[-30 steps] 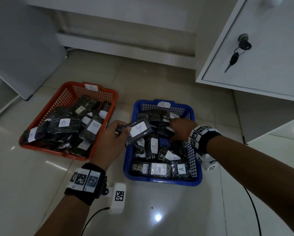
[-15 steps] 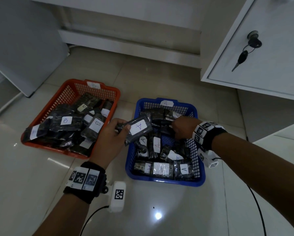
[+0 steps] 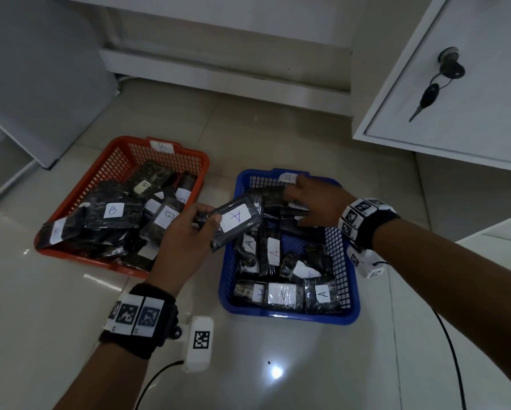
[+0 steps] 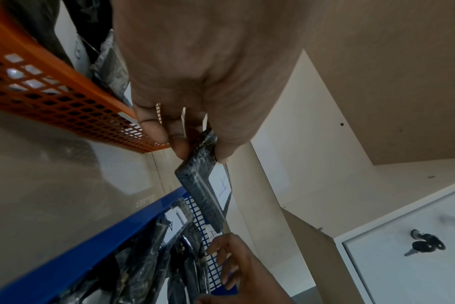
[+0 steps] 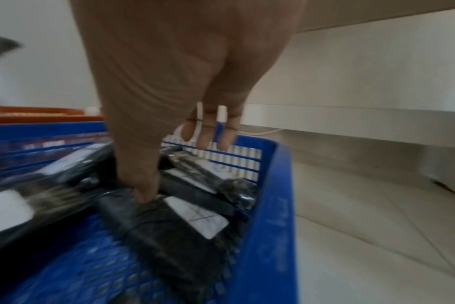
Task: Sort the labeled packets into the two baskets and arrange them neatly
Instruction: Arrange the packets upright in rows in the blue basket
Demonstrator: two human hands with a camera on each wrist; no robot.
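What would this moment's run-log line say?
left hand: holds A packet | right hand: open over blue basket | orange basket: B packets

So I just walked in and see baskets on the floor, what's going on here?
A person is sorting labeled packets. The left hand holds an A packet over the near edge of the blue basket, which already holds A packets. The right hand reaches among the packets at that basket's far end. The red basket holds B packets.
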